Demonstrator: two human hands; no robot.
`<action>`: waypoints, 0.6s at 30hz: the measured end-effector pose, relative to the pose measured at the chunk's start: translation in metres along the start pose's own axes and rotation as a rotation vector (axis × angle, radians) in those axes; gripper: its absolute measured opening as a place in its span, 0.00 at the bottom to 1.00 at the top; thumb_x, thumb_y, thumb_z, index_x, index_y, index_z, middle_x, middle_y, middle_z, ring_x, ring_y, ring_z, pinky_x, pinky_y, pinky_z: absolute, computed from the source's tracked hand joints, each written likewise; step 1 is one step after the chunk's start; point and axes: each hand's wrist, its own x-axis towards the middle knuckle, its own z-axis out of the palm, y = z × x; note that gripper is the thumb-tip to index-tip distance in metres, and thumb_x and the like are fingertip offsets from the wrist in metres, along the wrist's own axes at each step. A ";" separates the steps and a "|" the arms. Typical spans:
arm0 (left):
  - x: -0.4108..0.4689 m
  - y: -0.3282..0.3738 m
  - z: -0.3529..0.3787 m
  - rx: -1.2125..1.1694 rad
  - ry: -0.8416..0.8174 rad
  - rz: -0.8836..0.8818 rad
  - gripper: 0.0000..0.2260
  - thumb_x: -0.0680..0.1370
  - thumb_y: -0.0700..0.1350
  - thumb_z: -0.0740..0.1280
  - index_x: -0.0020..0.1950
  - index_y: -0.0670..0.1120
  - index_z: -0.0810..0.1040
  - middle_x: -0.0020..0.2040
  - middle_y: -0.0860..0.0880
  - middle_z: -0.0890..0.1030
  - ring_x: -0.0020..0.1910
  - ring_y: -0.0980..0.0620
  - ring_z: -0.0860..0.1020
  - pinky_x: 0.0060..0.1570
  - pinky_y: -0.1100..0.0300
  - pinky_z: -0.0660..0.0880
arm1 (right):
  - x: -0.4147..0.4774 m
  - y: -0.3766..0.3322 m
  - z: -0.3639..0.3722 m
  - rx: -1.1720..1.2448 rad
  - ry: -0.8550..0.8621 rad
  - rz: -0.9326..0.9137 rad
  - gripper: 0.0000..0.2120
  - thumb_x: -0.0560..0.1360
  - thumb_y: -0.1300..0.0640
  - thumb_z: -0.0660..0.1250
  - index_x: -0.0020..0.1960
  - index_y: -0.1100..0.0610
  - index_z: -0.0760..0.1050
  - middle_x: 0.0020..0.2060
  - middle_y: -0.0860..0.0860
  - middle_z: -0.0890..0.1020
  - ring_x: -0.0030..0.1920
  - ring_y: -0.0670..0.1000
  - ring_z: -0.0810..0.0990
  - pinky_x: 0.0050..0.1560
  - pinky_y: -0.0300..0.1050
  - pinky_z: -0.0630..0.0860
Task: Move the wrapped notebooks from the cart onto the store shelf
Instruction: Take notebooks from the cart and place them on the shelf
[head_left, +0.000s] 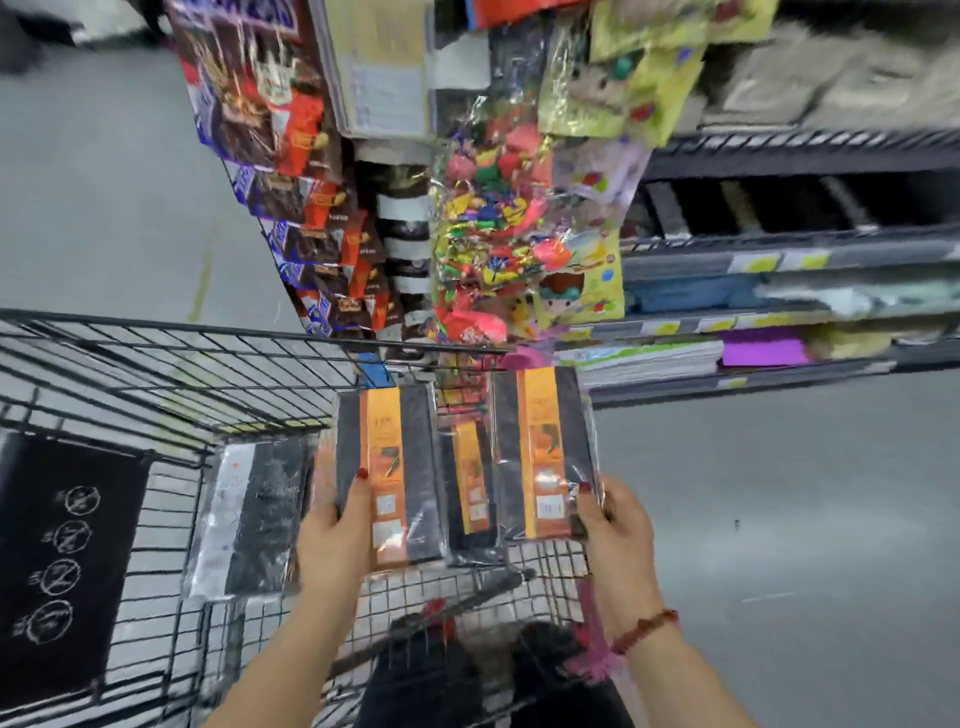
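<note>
The left hand (332, 540) and right hand (615, 525) hover over the black wire cart (156, 358), the dark store shelf (810, 156) to its right. Each grips a black-and-orange plastic-wrapped notebook: left notebook (387, 467), right notebook (540, 452). Likely mid-lift; next, swing both shelfward.

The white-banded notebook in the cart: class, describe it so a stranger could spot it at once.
Find the wire cart. Inside it, just left of the left hand, sits a wrapped black notebook that no hand touches. Its band is white, whereas the held notebooks to its right have orange bands.
</note>
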 end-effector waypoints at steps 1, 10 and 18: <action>-0.009 0.008 0.006 0.010 -0.014 0.047 0.19 0.73 0.64 0.62 0.51 0.51 0.78 0.53 0.45 0.82 0.52 0.43 0.80 0.52 0.48 0.77 | -0.002 -0.005 -0.011 0.036 0.008 0.009 0.10 0.76 0.67 0.63 0.42 0.54 0.78 0.38 0.52 0.80 0.40 0.52 0.78 0.47 0.48 0.75; -0.126 0.060 0.096 -0.011 -0.151 0.306 0.09 0.77 0.55 0.64 0.41 0.52 0.74 0.42 0.49 0.78 0.39 0.41 0.81 0.38 0.52 0.80 | -0.007 -0.038 -0.139 0.260 0.009 -0.047 0.09 0.77 0.66 0.61 0.44 0.59 0.78 0.36 0.52 0.79 0.40 0.52 0.75 0.44 0.48 0.73; -0.231 0.055 0.221 0.015 -0.245 0.310 0.12 0.77 0.55 0.64 0.44 0.47 0.80 0.39 0.47 0.79 0.40 0.42 0.82 0.42 0.39 0.80 | 0.005 -0.051 -0.296 0.338 0.071 -0.076 0.11 0.78 0.67 0.60 0.51 0.58 0.79 0.40 0.55 0.81 0.42 0.52 0.78 0.48 0.52 0.76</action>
